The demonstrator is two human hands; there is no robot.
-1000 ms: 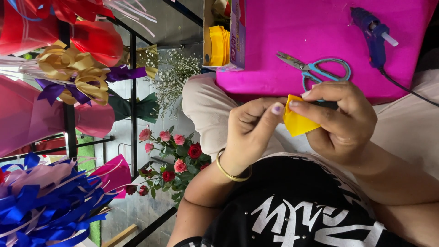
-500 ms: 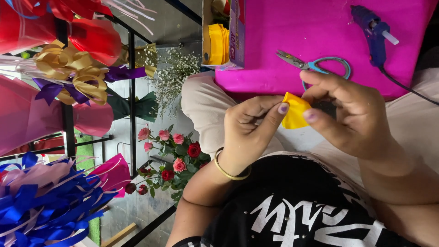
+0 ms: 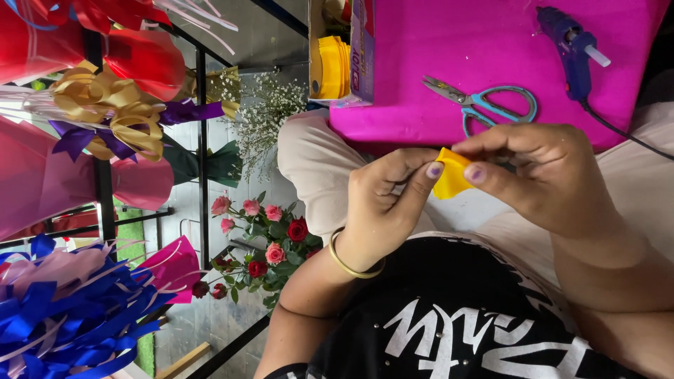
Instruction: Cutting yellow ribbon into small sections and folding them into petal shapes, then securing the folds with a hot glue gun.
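A blue ribbon bow (image 3: 63,330) is cut off at the left edge. The left hand (image 3: 382,207) and right hand (image 3: 544,168) each keep a closed pinch grip on a small yellow piece (image 3: 451,179), partly hidden by fingers, below the scissors (image 3: 484,104) on a pink sheet (image 3: 477,49).

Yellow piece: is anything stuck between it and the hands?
Nothing visible is. The left hand and the right hand both pinch the yellow piece directly with their fingertips. The scissors and glue gun lie apart from it on the pink sheet.
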